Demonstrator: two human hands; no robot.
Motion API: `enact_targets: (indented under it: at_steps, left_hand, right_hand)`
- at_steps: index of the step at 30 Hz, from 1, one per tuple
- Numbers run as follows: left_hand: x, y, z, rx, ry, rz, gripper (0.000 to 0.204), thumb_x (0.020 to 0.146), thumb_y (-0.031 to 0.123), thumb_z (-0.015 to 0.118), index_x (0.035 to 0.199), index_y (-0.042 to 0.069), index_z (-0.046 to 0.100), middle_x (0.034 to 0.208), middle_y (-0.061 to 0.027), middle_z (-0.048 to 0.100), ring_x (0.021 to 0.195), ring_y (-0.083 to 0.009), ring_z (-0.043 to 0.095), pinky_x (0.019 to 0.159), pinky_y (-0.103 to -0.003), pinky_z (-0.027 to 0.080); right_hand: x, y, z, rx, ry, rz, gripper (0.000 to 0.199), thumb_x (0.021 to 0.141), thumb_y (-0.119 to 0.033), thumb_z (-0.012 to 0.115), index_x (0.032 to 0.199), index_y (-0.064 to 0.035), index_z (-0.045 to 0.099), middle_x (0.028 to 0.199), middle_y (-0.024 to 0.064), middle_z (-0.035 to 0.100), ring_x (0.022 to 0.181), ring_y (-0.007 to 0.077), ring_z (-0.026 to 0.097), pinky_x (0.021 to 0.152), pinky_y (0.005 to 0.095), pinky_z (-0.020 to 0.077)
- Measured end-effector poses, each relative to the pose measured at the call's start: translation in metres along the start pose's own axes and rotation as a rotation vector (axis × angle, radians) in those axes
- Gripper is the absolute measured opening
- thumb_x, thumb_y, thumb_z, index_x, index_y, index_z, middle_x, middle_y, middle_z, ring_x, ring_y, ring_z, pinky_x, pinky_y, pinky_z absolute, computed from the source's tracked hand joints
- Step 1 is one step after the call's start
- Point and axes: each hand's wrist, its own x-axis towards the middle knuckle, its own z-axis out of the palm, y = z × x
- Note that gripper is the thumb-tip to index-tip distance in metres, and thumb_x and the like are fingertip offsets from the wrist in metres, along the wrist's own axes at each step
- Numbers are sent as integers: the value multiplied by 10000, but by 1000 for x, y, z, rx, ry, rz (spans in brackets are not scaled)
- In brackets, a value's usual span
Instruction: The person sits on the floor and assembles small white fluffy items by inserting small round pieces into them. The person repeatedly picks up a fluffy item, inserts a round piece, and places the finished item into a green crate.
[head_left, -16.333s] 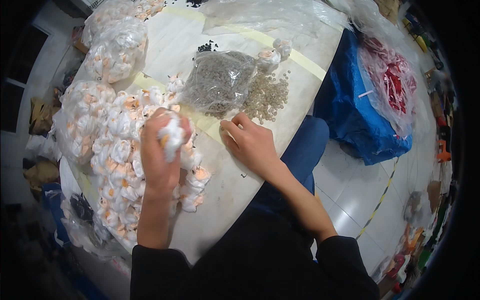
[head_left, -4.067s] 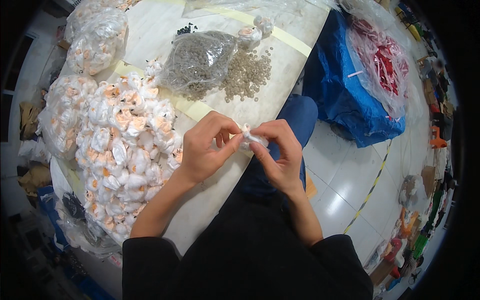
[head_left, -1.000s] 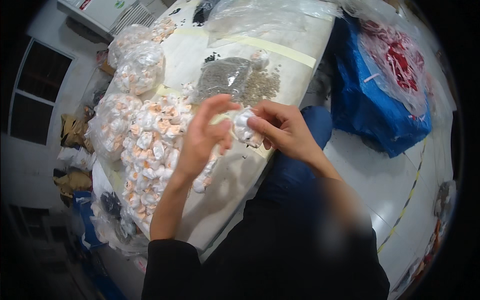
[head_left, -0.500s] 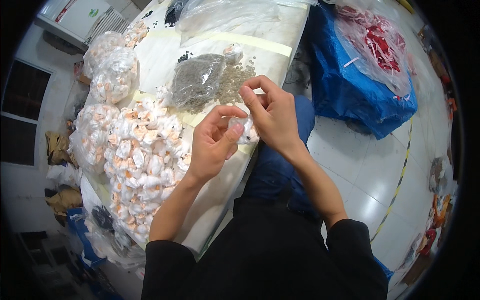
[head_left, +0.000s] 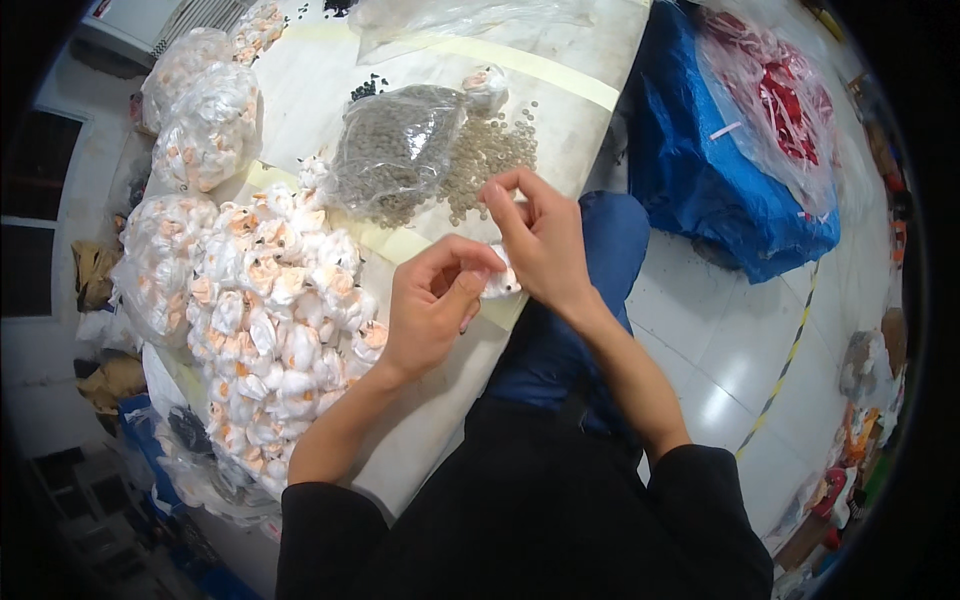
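Over the near edge of the table, my left hand (head_left: pixel 435 305) pinches a small white stuffed fabric piece (head_left: pixel 503 280) with dark spots between thumb and forefinger. Close on its right is my right hand (head_left: pixel 540 238), thumb and curled forefinger pressed together; whatever they hold is hidden or too small to name. Part of the white piece disappears behind the right palm. Just beyond the hands lie loose, translucent washer-like discs (head_left: pixel 487 155), next to a clear plastic bag (head_left: pixel 398 140) full of the same discs. To the left spreads a heap of white and peach stuffed pieces (head_left: pixel 285 320).
Filled clear bags of similar pieces (head_left: pixel 205 130) line the table's left side. One stuffed piece (head_left: pixel 485 88) sits beyond the discs, and small black parts (head_left: pixel 368 87) lie behind the disc bag. A blue sack (head_left: pixel 690 170) with red material in plastic stands right of the table.
My whole view has shifted slightly, so the table looks nearer. The hands stay close together, and the right hand now covers more of the white piece.
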Motion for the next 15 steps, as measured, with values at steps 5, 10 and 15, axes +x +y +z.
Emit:
enact_targets:
  at_steps: [5, 10, 15]
  left_hand:
    - [4, -6, -1, -60, 23, -105, 149, 1038, 61, 593, 1056, -6, 725, 868, 5, 670, 614, -15, 482, 544, -187, 383]
    - [5, -3, -5, 49, 137, 47, 154, 1014, 38, 632, 1106, -26, 738, 979, -53, 722, 669, -46, 558, 600, -205, 463]
    - [8, -16, -3, 170, 156, 197, 179, 991, 10, 661, 1145, -19, 745, 986, -49, 725, 713, -61, 600, 642, -211, 492]
  right_hand:
    - [-16, 24, 6, 131, 119, 14, 139, 1037, -148, 619, 1031, -24, 683, 629, -28, 556, 558, 23, 429, 502, 257, 334]
    - [-39, 15, -11, -11, 211, -237, 73, 966, -74, 693, 953, -8, 664, 731, 23, 602, 616, 66, 538, 553, 235, 409]
    - [-54, 6, 1, -243, 103, -228, 116, 960, -104, 722, 926, -23, 644, 688, 28, 600, 554, 97, 545, 523, 252, 417]
